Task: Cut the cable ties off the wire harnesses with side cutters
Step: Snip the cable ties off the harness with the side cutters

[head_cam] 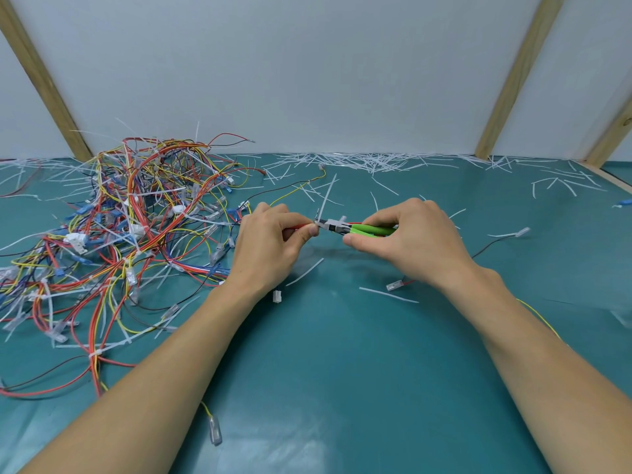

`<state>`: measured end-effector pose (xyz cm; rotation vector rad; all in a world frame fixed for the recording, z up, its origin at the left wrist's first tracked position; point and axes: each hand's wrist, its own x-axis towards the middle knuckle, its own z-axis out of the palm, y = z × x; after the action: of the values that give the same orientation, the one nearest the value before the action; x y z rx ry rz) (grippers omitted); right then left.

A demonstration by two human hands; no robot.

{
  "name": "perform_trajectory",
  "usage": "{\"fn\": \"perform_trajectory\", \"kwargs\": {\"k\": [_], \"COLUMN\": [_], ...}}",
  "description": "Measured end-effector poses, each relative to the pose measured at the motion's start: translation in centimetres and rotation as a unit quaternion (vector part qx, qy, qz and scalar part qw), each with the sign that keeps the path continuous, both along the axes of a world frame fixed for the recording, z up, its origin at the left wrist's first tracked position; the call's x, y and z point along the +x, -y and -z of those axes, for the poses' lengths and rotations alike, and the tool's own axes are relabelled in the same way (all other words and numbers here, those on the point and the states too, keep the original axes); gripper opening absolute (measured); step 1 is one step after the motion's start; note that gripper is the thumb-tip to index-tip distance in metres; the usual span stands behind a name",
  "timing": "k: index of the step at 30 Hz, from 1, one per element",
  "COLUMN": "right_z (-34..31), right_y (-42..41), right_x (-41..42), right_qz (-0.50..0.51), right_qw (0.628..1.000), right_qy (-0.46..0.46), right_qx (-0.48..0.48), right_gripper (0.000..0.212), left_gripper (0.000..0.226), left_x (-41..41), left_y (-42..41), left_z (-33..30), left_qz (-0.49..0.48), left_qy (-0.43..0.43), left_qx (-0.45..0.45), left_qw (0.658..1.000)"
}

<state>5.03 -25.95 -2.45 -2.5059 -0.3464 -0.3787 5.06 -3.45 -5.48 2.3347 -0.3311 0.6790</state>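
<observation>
Side cutters (345, 228) with green handles sit at the centre of the frame, gripped in the right hand (407, 234), whose fingers curl over the handles while the thumb presses from below. Their metal tips point left and meet a white cable tie (325, 200) that stands up from a thin wire harness (297, 226). The left hand (270, 241) pinches that harness between thumb and curled fingers, just beside the cutter tips; red wire shows between the fingers. Both hands hover slightly above the teal bench (342, 354), and both bare forearms reach in from the lower edge of the frame.

From the held harness a yellow and black wire (294, 188) runs toward the upper middle of the bench. At the left of the frame lies a large tangled pile of harnesses (130, 227), red, yellow, blue and black wires with white ties and clear connectors still on them. Cut white tie pieces (369, 160) lie scattered along the far edge of the bench against the pale wall (307, 63), with more loose strips near the hands. A small white connector (276, 296) rests on the bench below the left hand. Wooden battens (513, 80) lean across the wall at the upper left and upper right.
</observation>
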Motion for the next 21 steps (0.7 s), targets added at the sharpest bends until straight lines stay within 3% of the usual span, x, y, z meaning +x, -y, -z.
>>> {"fn": "perform_trajectory", "kwargs": {"k": [11,21], "right_z": [0.0,0.05], "right_y": [-0.92,-0.95], "right_x": [-0.46,-0.11], "right_qz": [-0.004,0.015], "right_qw": [1.0,0.996], "right_qy": [-0.003,-0.004], "right_qx": [0.004,0.087], "right_gripper": [0.033,0.045], "left_gripper": [0.017,0.017], "left_x": [-0.01,-0.01], "left_y": [0.03,0.07], "left_z": [-0.07,-0.18], "left_qz": [0.005,0.005], "left_qy": [-0.006,-0.009], "left_qx": [0.013,-0.017], "left_qw": [1.0,1.0]}}
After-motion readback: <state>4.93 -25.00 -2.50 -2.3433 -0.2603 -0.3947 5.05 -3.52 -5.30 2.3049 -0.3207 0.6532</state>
